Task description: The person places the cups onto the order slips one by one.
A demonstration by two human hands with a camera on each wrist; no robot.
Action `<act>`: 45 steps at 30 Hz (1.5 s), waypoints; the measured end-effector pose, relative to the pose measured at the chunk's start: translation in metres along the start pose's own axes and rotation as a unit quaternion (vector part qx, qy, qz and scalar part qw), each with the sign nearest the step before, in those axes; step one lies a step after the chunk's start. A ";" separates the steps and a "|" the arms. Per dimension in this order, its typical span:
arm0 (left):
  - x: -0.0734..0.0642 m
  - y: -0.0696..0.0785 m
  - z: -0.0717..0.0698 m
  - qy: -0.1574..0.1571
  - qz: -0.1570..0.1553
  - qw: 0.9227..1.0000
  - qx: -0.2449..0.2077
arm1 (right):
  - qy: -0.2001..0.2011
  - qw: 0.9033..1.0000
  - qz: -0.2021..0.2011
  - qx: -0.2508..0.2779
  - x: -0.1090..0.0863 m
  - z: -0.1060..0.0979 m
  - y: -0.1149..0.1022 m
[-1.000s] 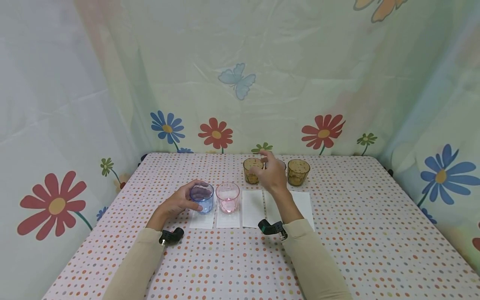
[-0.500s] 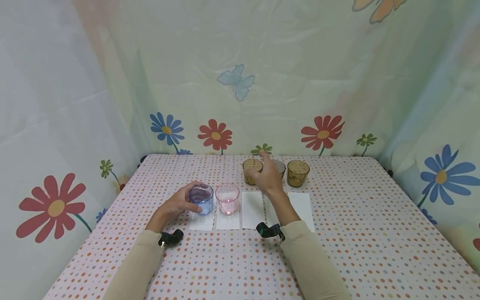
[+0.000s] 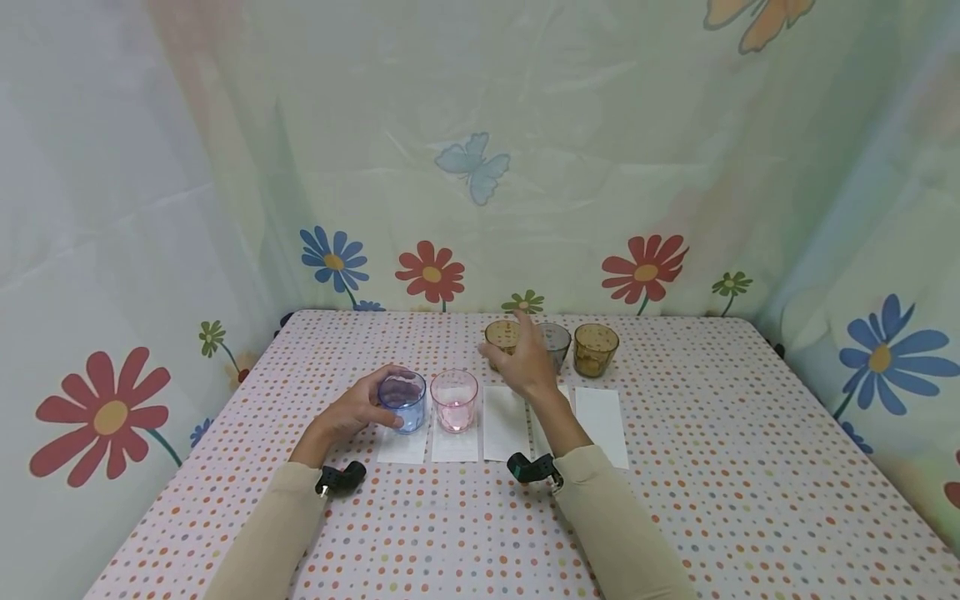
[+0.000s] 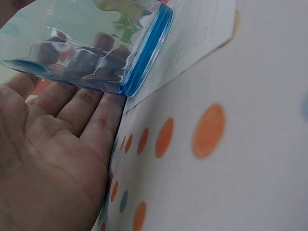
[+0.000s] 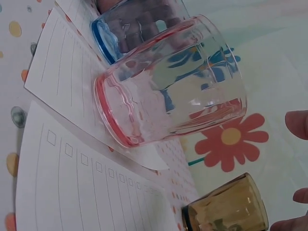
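My left hand (image 3: pixel 351 412) holds a clear blue glass (image 3: pixel 409 413), fingers behind it and thumb at the front. In the left wrist view the fingers (image 4: pixel 91 108) lie along the side of the glass. A clear pink glass (image 3: pixel 455 412) stands just right of the blue one, each on a white paper sheet. My right hand (image 3: pixel 527 365) hovers with fingers spread in front of the back row, partly covering the left amber glass (image 3: pixel 500 333). In the right wrist view its fingertips (image 5: pixel 298 126) are apart from the amber glass (image 5: pixel 231 207).
Beside the left amber glass stand a grey glass (image 3: pixel 557 340) and another amber glass (image 3: pixel 596 357). Several ruled paper sheets (image 3: pixel 506 425) lie in a row on the dotted tablecloth (image 3: pixel 420 533). A flowered curtain (image 3: pixel 360 150) encloses the back and sides.
My right hand has shifted left, from in front of the grey glass toward the left amber glass, uncovering more of the grey one. The left hand stays at the blue glass.
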State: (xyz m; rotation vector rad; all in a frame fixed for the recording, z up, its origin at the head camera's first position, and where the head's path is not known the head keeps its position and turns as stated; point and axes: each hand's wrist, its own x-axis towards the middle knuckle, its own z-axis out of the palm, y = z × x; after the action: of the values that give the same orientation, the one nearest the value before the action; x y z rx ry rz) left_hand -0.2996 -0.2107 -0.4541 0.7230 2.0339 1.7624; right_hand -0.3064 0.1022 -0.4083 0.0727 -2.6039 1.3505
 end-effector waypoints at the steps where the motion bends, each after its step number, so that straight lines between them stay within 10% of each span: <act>1: 0.000 0.000 0.000 -0.001 0.001 1.000 -0.001 | -0.003 1.000 0.003 0.005 -0.001 0.001 0.001; 45: 0.000 -0.001 0.001 -0.012 0.022 1.000 -0.004 | 0.010 0.999 0.030 -0.007 0.010 0.024 0.011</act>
State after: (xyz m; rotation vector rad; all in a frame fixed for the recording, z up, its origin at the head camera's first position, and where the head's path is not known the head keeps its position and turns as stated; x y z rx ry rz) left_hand -0.2989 -0.2101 -0.4553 0.7880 2.0079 1.7758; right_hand -0.3216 0.0897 -0.4282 -0.0213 -2.6184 1.3460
